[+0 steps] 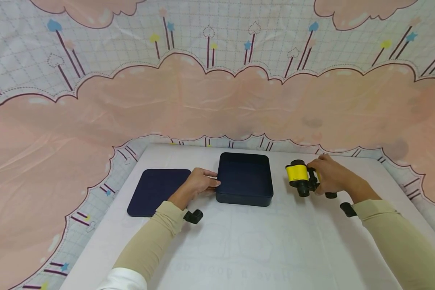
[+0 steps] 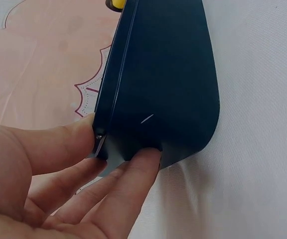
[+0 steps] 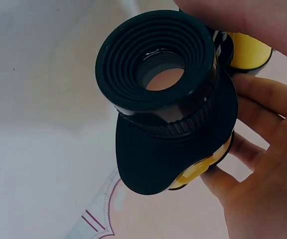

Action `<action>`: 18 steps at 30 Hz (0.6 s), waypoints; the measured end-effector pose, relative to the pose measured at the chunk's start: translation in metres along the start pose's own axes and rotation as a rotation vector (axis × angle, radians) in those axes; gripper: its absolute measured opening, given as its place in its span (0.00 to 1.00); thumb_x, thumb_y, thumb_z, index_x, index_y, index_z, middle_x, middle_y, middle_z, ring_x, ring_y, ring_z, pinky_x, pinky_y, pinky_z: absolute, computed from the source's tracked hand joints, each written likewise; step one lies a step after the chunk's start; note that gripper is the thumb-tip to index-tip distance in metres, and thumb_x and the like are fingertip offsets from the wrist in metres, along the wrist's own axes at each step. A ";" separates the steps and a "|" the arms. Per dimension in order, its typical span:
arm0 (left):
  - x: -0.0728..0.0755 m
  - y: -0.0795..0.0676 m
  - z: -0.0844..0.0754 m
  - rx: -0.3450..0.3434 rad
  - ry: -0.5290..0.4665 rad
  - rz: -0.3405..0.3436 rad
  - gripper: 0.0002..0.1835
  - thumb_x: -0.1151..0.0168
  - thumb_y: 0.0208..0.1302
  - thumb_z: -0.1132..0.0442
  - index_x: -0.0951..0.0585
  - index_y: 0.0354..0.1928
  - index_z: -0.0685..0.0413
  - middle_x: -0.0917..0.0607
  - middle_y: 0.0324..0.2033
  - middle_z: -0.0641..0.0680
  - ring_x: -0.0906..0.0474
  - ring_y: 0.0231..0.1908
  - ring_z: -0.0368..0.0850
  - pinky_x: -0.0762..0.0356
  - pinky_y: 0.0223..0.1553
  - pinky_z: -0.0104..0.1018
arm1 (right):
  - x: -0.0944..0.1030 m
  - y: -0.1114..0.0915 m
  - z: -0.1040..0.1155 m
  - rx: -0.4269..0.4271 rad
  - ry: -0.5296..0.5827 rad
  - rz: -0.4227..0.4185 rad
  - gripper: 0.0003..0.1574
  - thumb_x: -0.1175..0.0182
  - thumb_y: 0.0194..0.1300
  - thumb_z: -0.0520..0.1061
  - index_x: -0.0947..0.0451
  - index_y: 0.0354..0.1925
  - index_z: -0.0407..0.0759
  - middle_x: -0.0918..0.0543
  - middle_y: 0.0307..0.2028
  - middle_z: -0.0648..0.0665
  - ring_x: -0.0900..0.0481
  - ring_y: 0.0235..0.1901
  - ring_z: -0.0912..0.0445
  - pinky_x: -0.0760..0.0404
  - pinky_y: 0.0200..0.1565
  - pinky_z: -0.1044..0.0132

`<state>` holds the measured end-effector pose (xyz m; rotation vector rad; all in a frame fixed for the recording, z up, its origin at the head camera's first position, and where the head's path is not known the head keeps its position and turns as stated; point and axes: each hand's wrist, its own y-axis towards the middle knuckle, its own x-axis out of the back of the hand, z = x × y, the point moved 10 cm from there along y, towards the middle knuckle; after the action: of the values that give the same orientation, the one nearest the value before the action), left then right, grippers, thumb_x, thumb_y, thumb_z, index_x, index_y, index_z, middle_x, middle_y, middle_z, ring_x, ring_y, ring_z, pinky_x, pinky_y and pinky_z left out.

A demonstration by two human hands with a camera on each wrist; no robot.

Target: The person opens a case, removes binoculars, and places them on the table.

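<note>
A dark navy open-topped box (image 1: 244,177) stands on the white table with its inside showing. My left hand (image 1: 201,181) grips its left wall, thumb at the rim and fingers against the outside. In the left wrist view the box's outer wall (image 2: 168,74) fills the middle, with a small pale scratch. My right hand (image 1: 328,175) holds yellow and black binoculars (image 1: 298,173) from above, right of the box. The right wrist view shows a black ribbed eyepiece (image 3: 156,62) close up, with curled fingers (image 3: 263,97) behind it.
A flat navy lid (image 1: 157,189) lies left of the box, partly covered by my left hand and forearm. The white tabletop (image 1: 239,245) stretches in front. Behind the table hangs a peach and white patterned cloth (image 1: 217,104). Each wrist carries a small black device (image 1: 193,216).
</note>
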<state>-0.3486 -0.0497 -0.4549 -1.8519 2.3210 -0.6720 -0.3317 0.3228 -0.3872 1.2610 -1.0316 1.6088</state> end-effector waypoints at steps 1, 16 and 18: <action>0.000 0.000 0.000 -0.001 0.001 -0.001 0.24 0.32 0.58 0.73 0.20 0.58 0.63 0.16 0.52 0.64 0.16 0.38 0.43 0.15 0.48 0.42 | -0.001 0.000 0.000 0.000 -0.002 0.002 0.55 0.18 0.36 0.49 0.28 0.62 0.34 0.22 0.60 0.35 0.40 0.64 0.37 0.28 0.59 0.32; 0.000 0.000 0.002 0.003 0.013 0.000 0.24 0.31 0.58 0.73 0.20 0.58 0.62 0.14 0.49 0.63 0.16 0.38 0.43 0.15 0.48 0.41 | -0.005 0.000 0.003 0.011 -0.005 0.016 0.55 0.19 0.36 0.47 0.28 0.62 0.33 0.22 0.60 0.34 0.41 0.64 0.36 0.30 0.60 0.32; 0.000 0.001 0.002 0.003 0.011 0.000 0.24 0.31 0.58 0.73 0.20 0.58 0.62 0.14 0.49 0.63 0.16 0.38 0.43 0.15 0.48 0.42 | -0.006 0.000 0.004 0.015 -0.009 0.016 0.55 0.19 0.36 0.47 0.28 0.62 0.33 0.22 0.60 0.34 0.41 0.64 0.36 0.30 0.60 0.32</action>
<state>-0.3487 -0.0506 -0.4571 -1.8511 2.3257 -0.6875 -0.3298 0.3185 -0.3922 1.2740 -1.0403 1.6269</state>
